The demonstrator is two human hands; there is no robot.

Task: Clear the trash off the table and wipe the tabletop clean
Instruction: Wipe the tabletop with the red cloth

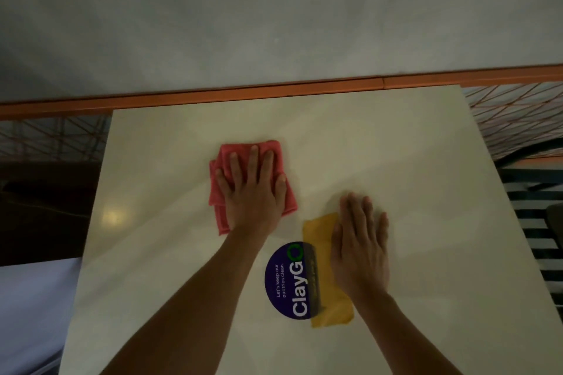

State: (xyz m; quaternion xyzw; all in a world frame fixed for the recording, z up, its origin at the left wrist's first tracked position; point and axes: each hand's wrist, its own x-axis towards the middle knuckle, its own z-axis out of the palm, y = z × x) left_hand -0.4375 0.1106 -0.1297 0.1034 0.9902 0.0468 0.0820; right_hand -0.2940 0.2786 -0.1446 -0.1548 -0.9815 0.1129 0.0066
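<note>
Two bare forearms enter from the near edge of the table (pixel 182 253), a pale square top.

The right hand (pixel 359 253) lies flat, fingers straight and together, pressing on a yellow cloth (pixel 320 307). The cloth extends from under the palm toward the near edge. Its left margin overlaps a round blue sticker (pixel 283 283) fixed to the tabletop. The fingertips reach past the cloth's far end onto bare table.

Farther out and to the left, the left hand (pixel 253 192) lies flat on a folded red cloth (pixel 219 189), fingers straight and slightly spread. It presses down on the cloth and does not grip it. The red cloth sits near the table's centre, apart from the yellow one.

No trash shows on the visible tabletop, so the clearing step appears complete and wiping is the step in hand.

Procedure, as judged:
- Keep each palm flat and centred on its cloth so that pressure spreads evenly.
- Shift the right hand back so that the fingertips ride on cloth, not on the table.
- Work in overlapping passes out to the far edge and corners.
- Keep the red cloth folded; a loose layer may bunch.

Beyond the far edge run an orange rail (pixel 213 94) and a grey wall (pixel 274 9).
</note>
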